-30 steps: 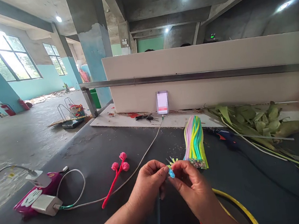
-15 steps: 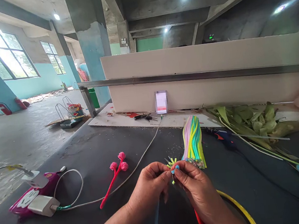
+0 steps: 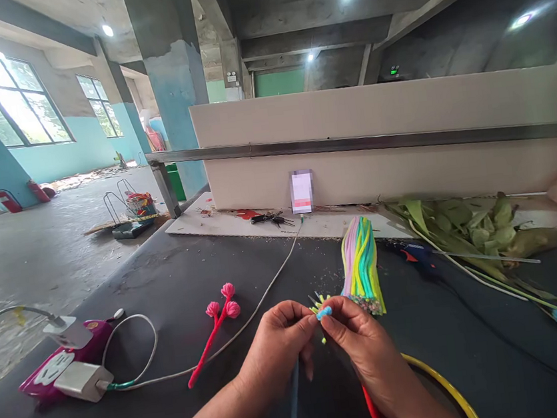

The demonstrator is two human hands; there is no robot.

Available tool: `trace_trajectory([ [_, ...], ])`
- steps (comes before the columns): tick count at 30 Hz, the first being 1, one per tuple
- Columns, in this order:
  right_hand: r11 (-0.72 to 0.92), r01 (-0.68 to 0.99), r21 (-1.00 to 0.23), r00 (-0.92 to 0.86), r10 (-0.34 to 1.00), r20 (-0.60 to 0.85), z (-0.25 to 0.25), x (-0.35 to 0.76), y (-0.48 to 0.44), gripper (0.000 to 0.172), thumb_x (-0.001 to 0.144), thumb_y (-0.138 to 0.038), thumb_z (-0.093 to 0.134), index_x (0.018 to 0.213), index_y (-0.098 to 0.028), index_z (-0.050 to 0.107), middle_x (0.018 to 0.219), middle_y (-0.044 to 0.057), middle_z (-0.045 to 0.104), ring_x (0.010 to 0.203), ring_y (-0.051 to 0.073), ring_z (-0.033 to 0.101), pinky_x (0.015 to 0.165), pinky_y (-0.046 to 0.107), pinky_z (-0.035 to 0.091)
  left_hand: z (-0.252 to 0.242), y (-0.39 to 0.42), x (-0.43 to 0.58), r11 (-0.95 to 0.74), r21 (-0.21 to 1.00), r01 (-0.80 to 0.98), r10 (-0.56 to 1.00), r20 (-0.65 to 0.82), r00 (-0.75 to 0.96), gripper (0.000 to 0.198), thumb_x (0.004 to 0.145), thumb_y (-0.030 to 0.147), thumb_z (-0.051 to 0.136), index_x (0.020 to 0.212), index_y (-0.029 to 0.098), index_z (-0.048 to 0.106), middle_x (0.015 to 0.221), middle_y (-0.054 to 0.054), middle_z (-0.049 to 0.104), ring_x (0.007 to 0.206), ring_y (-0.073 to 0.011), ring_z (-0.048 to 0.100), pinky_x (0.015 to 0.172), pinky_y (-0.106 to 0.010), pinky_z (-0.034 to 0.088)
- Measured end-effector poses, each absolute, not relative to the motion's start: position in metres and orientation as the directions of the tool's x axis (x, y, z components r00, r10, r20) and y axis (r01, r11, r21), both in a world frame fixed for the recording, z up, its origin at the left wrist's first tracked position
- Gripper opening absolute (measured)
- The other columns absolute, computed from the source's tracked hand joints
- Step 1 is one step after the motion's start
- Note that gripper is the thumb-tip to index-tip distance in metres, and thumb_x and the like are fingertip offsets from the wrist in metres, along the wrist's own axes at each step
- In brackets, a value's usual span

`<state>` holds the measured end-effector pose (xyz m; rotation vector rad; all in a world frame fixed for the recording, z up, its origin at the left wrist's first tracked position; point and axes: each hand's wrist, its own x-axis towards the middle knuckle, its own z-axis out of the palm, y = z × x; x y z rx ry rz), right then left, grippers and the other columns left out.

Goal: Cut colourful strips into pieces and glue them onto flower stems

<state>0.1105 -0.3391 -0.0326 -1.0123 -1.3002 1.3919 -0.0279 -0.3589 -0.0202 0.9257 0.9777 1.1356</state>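
My left hand (image 3: pixel 285 335) and my right hand (image 3: pixel 360 334) meet over the middle of the dark table, fingertips pinched. Between them is a short, bright blue chenille stem (image 3: pixel 324 312), which both hands appear to grip. Right behind the fingertips lie short yellow-green pieces (image 3: pixel 321 298), partly hidden. A long blue strip (image 3: pixel 294 408) runs down below my left hand; whether it joins the blue piece cannot be seen. Just beyond my right hand rests a bundle of chenille stems (image 3: pixel 361 260) in lilac, yellow and teal. To the left lies a pink chenille flower sprig (image 3: pixel 212 341).
A purple power strip (image 3: pixel 55 365) with chargers (image 3: pixel 83 381) sits at left. A white cable (image 3: pixel 271 280) crosses to a phone (image 3: pixel 301 191) against the board. Green leaves (image 3: pixel 481 223) and a dark corded tool (image 3: pixel 420 261) lie at right. Red (image 3: pixel 373 413) and yellow (image 3: pixel 444 388) curved lengths pass near my right forearm.
The blue piece between my fingertips has turned and now shows more of its length, lying nearly level. Both hands stay in almost the same place.
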Motion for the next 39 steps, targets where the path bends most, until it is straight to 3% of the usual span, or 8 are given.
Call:
trace_trajectory([
  [5, 0.040, -0.105, -0.994, -0.144, 0.988, 0.055, -0.036, 0.108, -0.340, 0.022, 0.071, -0.039, 0.071, 0.075, -0.019, 0.062, 0.071, -0.002, 0.056, 0.067, 0.013, 0.046, 0.065, 0.024, 0.039, -0.026, -0.359, -0.025, 0.173, 0.928, -0.330, 0.981, -0.133, 0.142, 0.029, 0.073, 0.042, 0.063, 0.072, 0.016, 0.050, 0.041, 0.008, 0.043, 0.031, -0.0048, 0.034, 0.031, -0.017, 0.033],
  [14, 0.041, -0.086, -0.995, -0.141, 0.989, 0.053, -0.045, 0.112, -0.338, 0.021, 0.077, -0.042, 0.063, 0.082, -0.022, 0.060, 0.070, -0.003, 0.051, 0.063, 0.012, 0.042, 0.058, 0.023, 0.036, -0.022, -0.358, -0.028, 0.193, 0.933, -0.303, 0.971, -0.139, 0.192, 0.027, 0.070, 0.038, 0.066, 0.073, 0.016, 0.051, 0.044, 0.009, 0.037, 0.036, -0.0037, 0.030, 0.032, -0.016, 0.030],
  [18, 0.056, -0.011, -0.998, -0.172, 0.983, 0.057, -0.039, 0.114, -0.338, 0.025, 0.077, -0.046, 0.061, 0.081, -0.021, 0.058, 0.069, -0.002, 0.048, 0.063, 0.013, 0.041, 0.059, 0.024, 0.038, -0.020, -0.359, -0.029, 0.197, 0.962, -0.186, 0.975, -0.173, 0.138, 0.026, 0.068, 0.038, 0.065, 0.070, 0.016, 0.050, 0.046, 0.009, 0.035, 0.036, -0.0026, 0.028, 0.032, -0.015, 0.022],
  [22, 0.103, 0.050, -0.993, -0.208, 0.974, 0.091, -0.034, 0.116, -0.339, 0.023, 0.080, -0.044, 0.058, 0.081, -0.021, 0.057, 0.069, -0.003, 0.045, 0.062, 0.012, 0.040, 0.058, 0.023, 0.037, -0.019, -0.359, -0.031, 0.116, 0.992, -0.057, 0.990, -0.110, 0.089, 0.020, 0.072, 0.034, 0.060, 0.070, 0.015, 0.052, 0.048, 0.008, 0.036, 0.038, -0.0031, 0.031, 0.037, -0.017, 0.025],
  [30, 0.191, 0.180, -0.965, -0.234, 0.961, 0.146, -0.035, 0.113, -0.337, 0.022, 0.082, -0.043, 0.054, 0.080, -0.022, 0.057, 0.065, -0.003, 0.046, 0.059, 0.013, 0.041, 0.058, 0.024, 0.037, -0.019, -0.357, -0.033, 0.119, 0.992, 0.033, 0.990, -0.121, 0.066, 0.017, 0.071, 0.031, 0.057, 0.073, 0.015, 0.056, 0.049, 0.008, 0.037, 0.041, -0.0041, 0.028, 0.039, -0.018, 0.023],
  [35, 0.157, 0.166, -0.974, -0.238, 0.964, 0.115, -0.038, 0.109, -0.337, 0.021, 0.078, -0.041, 0.059, 0.087, -0.022, 0.055, 0.067, -0.003, 0.050, 0.060, 0.012, 0.045, 0.055, 0.023, 0.037, -0.021, -0.358, -0.031, 0.020, 0.983, 0.182, 0.996, -0.004, -0.092, 0.009, 0.068, 0.021, 0.055, 0.064, 0.014, 0.056, 0.053, 0.005, 0.041, 0.050, -0.0061, 0.033, 0.046, -0.018, 0.027],
  [39, 0.250, 0.330, -0.910, -0.193, 0.962, 0.194, -0.039, 0.110, -0.337, 0.018, 0.080, -0.039, 0.056, 0.081, -0.021, 0.055, 0.059, -0.004, 0.050, 0.053, 0.013, 0.046, 0.051, 0.023, 0.037, -0.020, -0.361, -0.030, -0.035, 0.963, 0.267, 0.996, 0.056, -0.073, 0.010, 0.069, 0.020, 0.053, 0.065, 0.015, 0.060, 0.055, 0.004, 0.045, 0.052, -0.0067, 0.036, 0.049, -0.018, 0.030],
])
